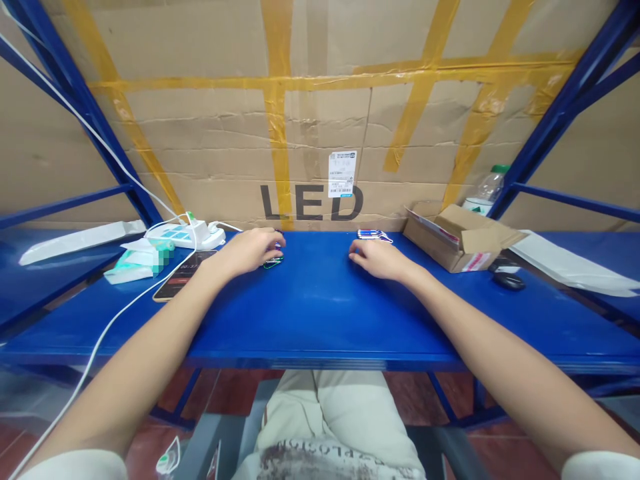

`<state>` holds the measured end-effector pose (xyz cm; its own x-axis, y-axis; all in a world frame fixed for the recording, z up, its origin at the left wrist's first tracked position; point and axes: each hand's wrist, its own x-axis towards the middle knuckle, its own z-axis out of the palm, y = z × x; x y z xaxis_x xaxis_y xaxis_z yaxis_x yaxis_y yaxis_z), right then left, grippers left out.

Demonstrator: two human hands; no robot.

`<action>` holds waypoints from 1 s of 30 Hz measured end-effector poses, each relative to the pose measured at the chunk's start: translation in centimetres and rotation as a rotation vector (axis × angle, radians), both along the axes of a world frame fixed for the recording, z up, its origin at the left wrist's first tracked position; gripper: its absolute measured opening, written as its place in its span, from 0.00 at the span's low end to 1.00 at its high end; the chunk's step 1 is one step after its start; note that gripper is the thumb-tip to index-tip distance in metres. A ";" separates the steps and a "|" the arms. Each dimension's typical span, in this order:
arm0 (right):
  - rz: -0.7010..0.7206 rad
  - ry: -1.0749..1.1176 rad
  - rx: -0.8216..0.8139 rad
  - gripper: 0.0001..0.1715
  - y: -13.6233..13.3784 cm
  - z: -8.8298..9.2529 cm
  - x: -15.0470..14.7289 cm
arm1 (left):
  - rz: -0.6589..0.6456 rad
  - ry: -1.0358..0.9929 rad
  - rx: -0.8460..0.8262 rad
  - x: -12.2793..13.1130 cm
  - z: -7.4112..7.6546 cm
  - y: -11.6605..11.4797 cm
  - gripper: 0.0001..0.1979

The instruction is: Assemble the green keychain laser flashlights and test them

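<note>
My left hand is over the blue table, left of the middle, with its fingers bent over a small dark and green item. That item is mostly covered, and whether the fingers grip it is unclear. Right of the middle, my right hand rests low on the table with curled fingers; anything beneath them is hidden. Just behind this hand lies a small bundle of thin white, blue and red pieces.
At left are a power strip, a tissue pack, a phone and a white cable. At right stand an open carton, a black mouse and a bottle. Cardboard backs the table.
</note>
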<state>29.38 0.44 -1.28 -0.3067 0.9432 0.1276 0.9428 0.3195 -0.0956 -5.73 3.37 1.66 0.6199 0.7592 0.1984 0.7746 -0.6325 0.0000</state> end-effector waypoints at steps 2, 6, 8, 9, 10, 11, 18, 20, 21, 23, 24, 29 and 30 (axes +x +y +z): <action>-0.044 -0.019 0.048 0.16 0.8 -0.1 1.1 | -0.122 -0.090 0.001 1.7 -0.7 -0.9 0.17; -0.165 -0.052 0.142 0.24 2.2 -1.0 3.2 | -0.319 -0.180 -0.082 4.8 -2.4 -2.8 0.18; -0.227 -0.062 0.133 0.26 2.8 -1.6 4.0 | -0.357 -0.196 -0.134 5.7 -3.0 -3.4 0.18; -0.249 -0.059 0.124 0.27 3.2 -1.9 4.3 | -0.373 -0.198 -0.146 5.9 -3.2 -3.6 0.18; -0.263 -0.052 0.115 0.28 3.5 -2.2 4.6 | -0.379 -0.200 -0.155 6.0 -3.4 -3.6 0.17; -0.271 -0.038 0.112 0.30 3.9 -2.5 4.9 | -0.379 -0.205 -0.161 6.0 -3.5 -3.6 0.18; -0.280 -0.015 0.076 0.37 6.0 -4.2 5.5 | -0.340 -0.230 -0.122 5.3 -3.5 -2.8 0.19; -0.282 -0.020 0.069 0.36 6.2 -4.5 5.5 | -0.335 -0.228 -0.125 5.3 -3.5 -2.8 0.19; -0.280 -0.023 0.065 0.35 6.2 -4.5 5.5 | -0.333 -0.227 -0.130 5.3 -3.5 -2.8 0.19; -0.277 -0.031 0.060 0.34 6.3 -4.5 5.6 | -0.330 -0.223 -0.142 5.3 -3.6 -2.7 0.19; -0.278 -0.034 0.059 0.33 6.2 -4.5 5.6 | -0.331 -0.221 -0.146 5.3 -3.6 -2.7 0.19; -0.284 -0.049 0.070 0.30 6.0 -4.1 5.6 | -0.328 -0.211 -0.164 5.2 -3.8 -2.6 0.19; -0.283 -0.050 0.073 0.30 5.9 -4.0 5.6 | -0.324 -0.209 -0.165 5.2 -3.8 -2.6 0.19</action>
<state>34.96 6.38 -5.32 -0.0402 0.9810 0.1896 0.9983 0.0472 -0.0329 -0.51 0.81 -2.12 0.7914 0.5633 0.2373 0.5079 -0.8220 0.2577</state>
